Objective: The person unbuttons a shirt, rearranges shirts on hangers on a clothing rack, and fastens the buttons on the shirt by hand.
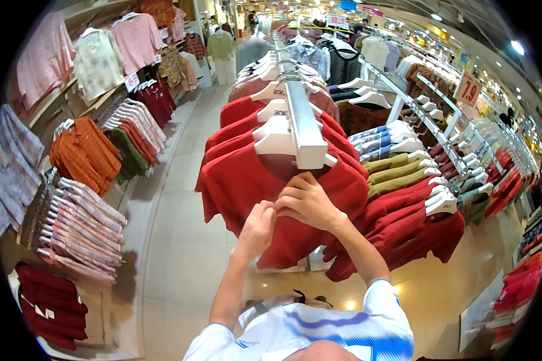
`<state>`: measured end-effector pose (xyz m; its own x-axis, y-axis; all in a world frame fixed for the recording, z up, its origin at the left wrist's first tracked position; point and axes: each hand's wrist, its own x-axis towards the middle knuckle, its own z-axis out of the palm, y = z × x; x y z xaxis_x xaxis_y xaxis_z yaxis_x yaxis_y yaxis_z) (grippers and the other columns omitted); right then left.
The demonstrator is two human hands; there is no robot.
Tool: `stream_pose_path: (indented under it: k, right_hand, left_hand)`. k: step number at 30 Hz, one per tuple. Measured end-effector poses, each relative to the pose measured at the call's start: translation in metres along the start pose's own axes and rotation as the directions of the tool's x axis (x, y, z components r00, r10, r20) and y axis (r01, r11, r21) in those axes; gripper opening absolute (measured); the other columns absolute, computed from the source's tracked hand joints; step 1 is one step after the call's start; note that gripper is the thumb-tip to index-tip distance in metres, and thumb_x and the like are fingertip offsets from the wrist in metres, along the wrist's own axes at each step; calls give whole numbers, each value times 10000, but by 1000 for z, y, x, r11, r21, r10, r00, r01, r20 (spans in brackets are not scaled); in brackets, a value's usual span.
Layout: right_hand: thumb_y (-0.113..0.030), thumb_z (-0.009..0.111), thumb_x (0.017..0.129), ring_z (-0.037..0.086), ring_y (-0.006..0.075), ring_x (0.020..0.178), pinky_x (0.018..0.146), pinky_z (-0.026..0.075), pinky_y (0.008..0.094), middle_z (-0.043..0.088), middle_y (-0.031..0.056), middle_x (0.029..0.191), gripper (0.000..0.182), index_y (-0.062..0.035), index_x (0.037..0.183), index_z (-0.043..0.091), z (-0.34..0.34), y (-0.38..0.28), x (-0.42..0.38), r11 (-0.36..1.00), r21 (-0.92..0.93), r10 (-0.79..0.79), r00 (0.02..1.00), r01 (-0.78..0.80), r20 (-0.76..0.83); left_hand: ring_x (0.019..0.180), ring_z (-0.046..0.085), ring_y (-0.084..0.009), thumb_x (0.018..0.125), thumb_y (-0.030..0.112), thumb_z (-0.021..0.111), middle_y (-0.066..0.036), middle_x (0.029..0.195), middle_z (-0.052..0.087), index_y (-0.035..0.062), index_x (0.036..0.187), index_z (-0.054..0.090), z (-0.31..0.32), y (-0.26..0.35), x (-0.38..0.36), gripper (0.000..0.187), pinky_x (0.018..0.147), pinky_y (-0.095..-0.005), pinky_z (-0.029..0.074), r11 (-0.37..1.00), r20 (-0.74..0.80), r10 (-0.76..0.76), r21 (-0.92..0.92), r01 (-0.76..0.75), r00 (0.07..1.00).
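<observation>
A red garment (235, 186) hangs at the front of a white rack rail (307, 129) on a white hanger (275, 137). My left hand (258, 228) is at the garment's front, its fingers bent and pressed together near my other hand. Just right of it, my right hand (307, 201) reaches up to the neckline below the rail's end, fingers curled. The two hands meet at the fingertips. What the fingers hold, if anything, is too small to make out.
More red garments (415, 234) hang at the lower right, beside olive ones (397, 171). Along the left wall are racks with orange shirts (85, 150) and pink patterned clothes (81, 231). A tiled aisle (177, 240) runs between. A price sign (467, 89) stands at the right.
</observation>
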<state>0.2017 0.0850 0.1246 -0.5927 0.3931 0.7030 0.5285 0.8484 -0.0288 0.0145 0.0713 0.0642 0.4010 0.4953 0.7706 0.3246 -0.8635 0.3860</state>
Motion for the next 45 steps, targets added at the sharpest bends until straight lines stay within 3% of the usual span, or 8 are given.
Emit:
stream_pose_path:
  k: [7,12,14,17,20,28,36,45]
  right_hand:
    - [-259,694,760,539,155,877,888,415,346,564,-51,823,161,-159,870,631,1,-2,1,994,-89,-64,998,64,8]
    - [-260,714,742,561,133,887,872,417,328,596,-75,842,172,-171,858,624,5,-4,-3,981,-167,-110,993,103,-35]
    - [-252,708,746,565,135,887,861,423,327,594,-66,841,167,-163,858,623,7,-3,-4,978,-180,-120,990,104,-77]
    - [-233,701,757,564,136,880,865,423,331,588,-58,834,148,-155,851,618,5,-3,-3,979,-177,-119,990,105,-73]
    - [-215,696,764,564,140,871,865,423,333,584,-55,828,130,-151,833,606,4,-2,-4,972,-205,-132,990,117,-58]
    - [-217,703,754,562,143,878,871,425,338,587,-58,834,143,-149,813,592,11,1,-4,976,-206,-96,991,75,-93]
    - [-268,715,739,559,139,912,900,426,344,592,-71,850,180,-172,857,619,4,1,-6,968,-230,-113,992,99,-49]
    - [-276,702,749,556,162,936,904,429,365,576,-37,911,202,-169,902,625,3,-1,-4,971,-235,-50,999,46,-11]
  left_hand:
    - [764,517,-337,781,-180,526,-171,919,539,-20,988,430,1,-1,-2,279,638,-425,457,989,7,37,142,-38,999]
    - [676,558,-272,833,-196,498,-179,928,569,-10,1042,413,5,-7,-7,292,597,-321,465,993,-91,-44,-115,33,995]
    - [734,598,-331,853,-178,507,-199,931,576,-12,1077,412,6,-6,-7,295,614,-386,502,991,-79,-55,-128,45,995]
    - [732,596,-230,890,-134,520,-156,926,577,-25,1143,454,15,-12,-14,283,628,-325,488,939,-170,-171,-325,109,971]
    - [727,569,-189,891,-123,534,-129,918,568,-32,1094,504,4,-6,-7,225,624,-286,467,885,-9,-238,-414,213,971]
    - [732,510,-94,921,-87,524,-65,889,545,-12,1080,541,21,-12,-11,176,622,-221,420,831,-161,-281,-534,156,946]
    - [766,498,-44,943,-20,549,4,941,564,-4,1127,547,14,-11,-12,185,646,-200,427,540,139,-537,-701,465,832]
    - [778,505,-52,965,17,542,-20,967,576,6,1081,539,19,-17,-17,117,664,-202,433,648,45,-539,-617,447,841]
